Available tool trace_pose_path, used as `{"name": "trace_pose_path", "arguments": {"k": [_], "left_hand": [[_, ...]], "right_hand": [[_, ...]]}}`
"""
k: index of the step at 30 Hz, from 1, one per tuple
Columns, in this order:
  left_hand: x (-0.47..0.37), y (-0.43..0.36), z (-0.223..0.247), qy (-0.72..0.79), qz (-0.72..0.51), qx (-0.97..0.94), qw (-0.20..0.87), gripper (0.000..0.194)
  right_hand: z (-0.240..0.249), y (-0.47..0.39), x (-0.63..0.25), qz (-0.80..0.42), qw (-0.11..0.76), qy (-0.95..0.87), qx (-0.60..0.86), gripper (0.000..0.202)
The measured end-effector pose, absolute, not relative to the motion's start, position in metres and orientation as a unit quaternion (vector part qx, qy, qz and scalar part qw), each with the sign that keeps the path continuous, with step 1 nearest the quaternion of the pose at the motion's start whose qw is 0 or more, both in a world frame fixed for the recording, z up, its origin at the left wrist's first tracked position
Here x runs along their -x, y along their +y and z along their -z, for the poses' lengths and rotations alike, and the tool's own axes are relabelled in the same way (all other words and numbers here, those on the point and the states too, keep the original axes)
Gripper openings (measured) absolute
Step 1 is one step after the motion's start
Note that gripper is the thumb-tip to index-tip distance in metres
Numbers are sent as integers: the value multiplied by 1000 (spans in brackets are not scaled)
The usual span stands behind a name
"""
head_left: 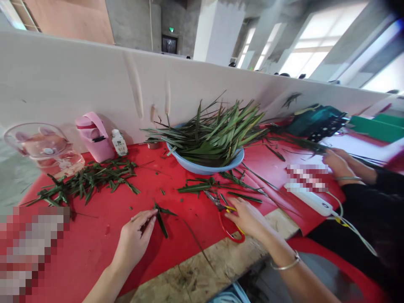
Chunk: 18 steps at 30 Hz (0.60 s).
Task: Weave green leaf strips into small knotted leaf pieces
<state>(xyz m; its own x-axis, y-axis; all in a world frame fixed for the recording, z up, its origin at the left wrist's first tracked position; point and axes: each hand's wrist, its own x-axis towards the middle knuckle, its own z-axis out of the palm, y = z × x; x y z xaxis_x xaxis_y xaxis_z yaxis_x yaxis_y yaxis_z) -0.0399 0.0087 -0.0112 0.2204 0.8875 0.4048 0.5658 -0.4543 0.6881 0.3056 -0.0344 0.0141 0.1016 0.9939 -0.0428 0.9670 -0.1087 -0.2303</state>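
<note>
My left hand (139, 235) pinches a small folded green leaf piece (162, 221) above the red tabletop, with a thin strand trailing to the right. My right hand (248, 216) reaches over the scissors (232, 227), its fingers at the yellow and red handles; whether they grip them is hard to tell. The scissors' blades point up and left toward loose cut leaves (202, 185). Behind them, a blue basin (205, 167) is heaped with long green leaves (221, 134).
Folded leaf pieces (91, 181) lie at the left, near a pink bottle holder (96, 139), a white bottle (119, 143) and a clear container (50, 147). At the right are a power strip (309, 200), cables and another person's hands (342, 164). Bare wood (202, 273) edges the front.
</note>
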Motion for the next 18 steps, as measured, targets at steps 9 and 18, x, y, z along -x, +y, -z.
{"name": "trace_pose_path", "arguments": {"k": [9,18], "left_hand": [[46,11,21,485,-385,-768,167,23],[46,13,18,487,-385,-770,147,24]], "right_hand": [[-14,-62,-362,-113,120,-660,733,26],[5,-27,-391,-34,136,-592,794,23]]}}
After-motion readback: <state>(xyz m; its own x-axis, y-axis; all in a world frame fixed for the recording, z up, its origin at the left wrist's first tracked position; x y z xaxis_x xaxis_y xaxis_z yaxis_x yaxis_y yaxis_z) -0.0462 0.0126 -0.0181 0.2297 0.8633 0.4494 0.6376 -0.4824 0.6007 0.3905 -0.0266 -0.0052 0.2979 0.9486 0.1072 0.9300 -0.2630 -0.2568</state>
